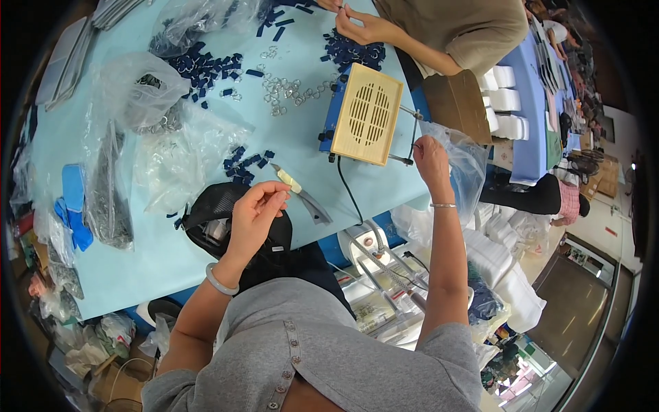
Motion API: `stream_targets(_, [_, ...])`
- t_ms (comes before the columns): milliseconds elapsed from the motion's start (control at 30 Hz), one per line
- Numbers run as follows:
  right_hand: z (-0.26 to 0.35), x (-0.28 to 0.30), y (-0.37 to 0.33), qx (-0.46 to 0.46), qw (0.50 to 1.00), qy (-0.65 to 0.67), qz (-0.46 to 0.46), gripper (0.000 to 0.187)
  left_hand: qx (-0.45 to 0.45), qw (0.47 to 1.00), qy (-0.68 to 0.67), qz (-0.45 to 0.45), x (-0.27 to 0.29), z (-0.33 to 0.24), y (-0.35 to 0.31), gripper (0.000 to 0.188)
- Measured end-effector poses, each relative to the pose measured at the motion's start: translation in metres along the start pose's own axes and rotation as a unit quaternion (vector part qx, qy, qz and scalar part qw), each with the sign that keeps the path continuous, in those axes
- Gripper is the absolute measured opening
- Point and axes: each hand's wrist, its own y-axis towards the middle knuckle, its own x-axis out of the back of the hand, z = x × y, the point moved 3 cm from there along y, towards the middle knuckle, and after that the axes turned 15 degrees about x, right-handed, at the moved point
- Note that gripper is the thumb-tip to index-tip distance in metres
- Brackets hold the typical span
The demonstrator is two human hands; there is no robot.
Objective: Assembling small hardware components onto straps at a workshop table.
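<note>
My left hand (255, 218) is raised over a black mesh pouch (206, 216), thumb and fingers pinched together; anything between them is too small to make out. Beyond it lies a tool with a pale yellow handle (288, 180), beside a small pile of navy fabric tabs (240, 165). My right hand (431, 161) is closed at the thin bar (414, 136) held by two metal rods on the right side of a blue box-shaped device. A cream vented panel (368, 113) covers the device's top. Whether those fingers hold a small piece is hidden.
Metal rings (285, 90) and a larger heap of navy tabs (202, 69) lie farther back. Clear plastic bags (185, 151) cover the left side. A co-worker's hand (364, 26) works across the table. A black cord (349, 185) runs off the near edge above a metal-framed machine (374, 247).
</note>
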Motion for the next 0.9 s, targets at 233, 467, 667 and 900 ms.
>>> stream_targets(233, [-0.004,-0.001,-0.004,0.002,1.000,-0.021,0.014,0.010,0.002,1.000,0.003,0.003,-0.003,0.000,0.000,0.016])
stream_targets(467, [0.004,0.000,0.001,0.014,1.000,-0.020,0.016,0.009,-0.003,1.000,0.011,0.004,-0.003,-0.001,0.000,0.016])
stream_targets(667, [0.004,0.008,-0.004,-0.006,1.000,0.003,-0.006,0.008,-0.002,1.000,0.004,0.010,-0.004,-0.004,0.000,0.015])
stream_targets(900, [0.090,0.039,-0.009,-0.185,0.745,0.618,-0.167,0.008,-0.086,0.995,0.033,0.049,-0.028,-0.027,0.001,0.016])
